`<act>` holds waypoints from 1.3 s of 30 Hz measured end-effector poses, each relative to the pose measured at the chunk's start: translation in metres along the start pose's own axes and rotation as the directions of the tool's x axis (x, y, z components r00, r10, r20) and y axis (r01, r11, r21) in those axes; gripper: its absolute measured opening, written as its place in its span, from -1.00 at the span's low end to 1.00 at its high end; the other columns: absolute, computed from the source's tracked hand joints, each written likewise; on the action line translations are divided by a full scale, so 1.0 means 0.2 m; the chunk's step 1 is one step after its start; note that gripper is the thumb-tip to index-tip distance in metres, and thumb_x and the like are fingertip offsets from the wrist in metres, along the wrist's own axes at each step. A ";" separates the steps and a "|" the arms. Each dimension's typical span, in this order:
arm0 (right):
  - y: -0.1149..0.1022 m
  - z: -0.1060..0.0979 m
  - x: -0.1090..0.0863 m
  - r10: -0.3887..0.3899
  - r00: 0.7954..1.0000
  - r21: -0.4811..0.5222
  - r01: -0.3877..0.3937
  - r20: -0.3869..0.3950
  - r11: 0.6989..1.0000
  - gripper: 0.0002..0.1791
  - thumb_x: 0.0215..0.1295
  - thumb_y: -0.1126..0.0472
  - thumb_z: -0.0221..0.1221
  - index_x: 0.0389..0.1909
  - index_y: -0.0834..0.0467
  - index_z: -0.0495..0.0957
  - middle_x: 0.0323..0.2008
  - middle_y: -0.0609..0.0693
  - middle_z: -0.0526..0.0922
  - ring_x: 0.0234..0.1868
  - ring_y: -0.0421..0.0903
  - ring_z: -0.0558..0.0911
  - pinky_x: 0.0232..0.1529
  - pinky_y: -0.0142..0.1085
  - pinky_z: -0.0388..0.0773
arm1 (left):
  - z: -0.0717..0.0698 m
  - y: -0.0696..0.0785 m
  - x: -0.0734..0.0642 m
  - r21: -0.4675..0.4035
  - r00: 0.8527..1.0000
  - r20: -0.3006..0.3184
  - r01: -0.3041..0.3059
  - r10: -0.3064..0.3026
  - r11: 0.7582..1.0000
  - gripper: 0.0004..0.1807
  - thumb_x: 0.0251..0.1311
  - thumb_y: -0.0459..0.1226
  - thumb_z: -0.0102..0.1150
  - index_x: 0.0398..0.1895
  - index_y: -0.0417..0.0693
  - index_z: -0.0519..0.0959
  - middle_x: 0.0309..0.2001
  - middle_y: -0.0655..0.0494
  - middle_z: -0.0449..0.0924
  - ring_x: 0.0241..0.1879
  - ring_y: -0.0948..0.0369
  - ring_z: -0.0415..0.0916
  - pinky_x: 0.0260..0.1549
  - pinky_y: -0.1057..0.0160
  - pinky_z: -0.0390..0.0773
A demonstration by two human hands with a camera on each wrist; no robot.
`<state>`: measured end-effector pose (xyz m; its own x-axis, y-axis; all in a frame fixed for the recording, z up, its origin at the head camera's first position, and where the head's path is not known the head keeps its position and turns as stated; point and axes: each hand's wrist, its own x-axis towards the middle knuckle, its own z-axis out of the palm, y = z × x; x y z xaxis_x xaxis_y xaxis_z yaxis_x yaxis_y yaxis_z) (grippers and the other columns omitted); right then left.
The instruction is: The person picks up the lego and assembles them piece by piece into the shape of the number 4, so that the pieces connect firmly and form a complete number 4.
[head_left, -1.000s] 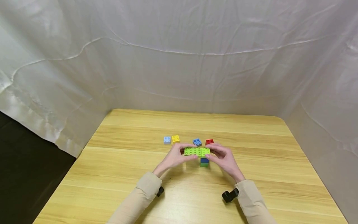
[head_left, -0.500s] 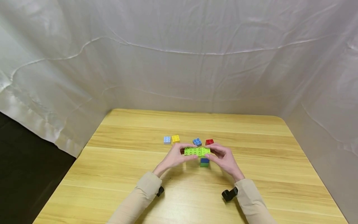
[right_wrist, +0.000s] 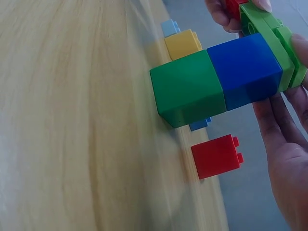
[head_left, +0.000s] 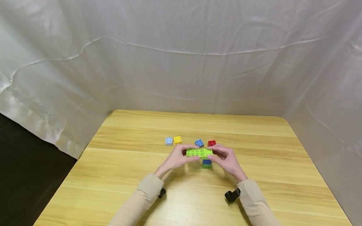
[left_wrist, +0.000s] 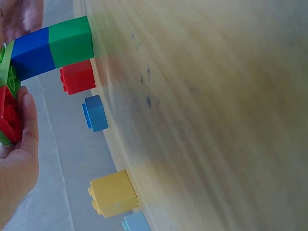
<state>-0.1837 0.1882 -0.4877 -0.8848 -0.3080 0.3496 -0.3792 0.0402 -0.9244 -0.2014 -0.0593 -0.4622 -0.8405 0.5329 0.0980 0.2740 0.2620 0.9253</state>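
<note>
My left hand (head_left: 176, 157) and right hand (head_left: 228, 159) hold a toy brick build from both sides. On its top, a long lime brick (head_left: 195, 153) lies end to end with a short lime brick (head_left: 208, 152). The left fingers pinch the long one's left part; the right thumb and fingers pinch the short one. Below the right end hang a blue brick (right_wrist: 244, 67) and a green brick (right_wrist: 187, 86), stacked under a thin light green piece (right_wrist: 270, 41). A red brick (left_wrist: 10, 115) sits under the left part, beside the left fingers, partly hidden.
Behind the hands on the wooden table (head_left: 135, 188) stand a light blue brick (head_left: 169, 141), a yellow brick (head_left: 177, 140), a mid-blue brick (head_left: 199, 143) and another red brick (head_left: 211, 143). A pale curtain (head_left: 195, 78) encloses the table's back and sides.
</note>
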 end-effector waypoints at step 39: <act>0.03 -0.01 0.01 -0.037 0.999 -0.065 0.038 0.029 0.997 -0.68 0.24 0.47 0.29 0.03 0.41 0.62 -0.08 0.25 0.62 -0.04 -0.20 0.66 0.16 -0.48 0.60 | 0.00 0.00 0.00 -0.021 1.000 0.004 0.006 -0.006 1.000 -0.52 0.22 -0.31 0.37 0.21 -0.23 0.58 0.11 -0.24 0.63 -0.30 0.18 0.59 -0.38 0.47 0.59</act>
<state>-0.1881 0.1893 -0.4929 -0.8621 -0.3369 0.3786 -0.4297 0.0897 -0.8985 -0.2013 -0.0582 -0.4621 -0.8402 0.5346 0.0910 0.2589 0.2480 0.9335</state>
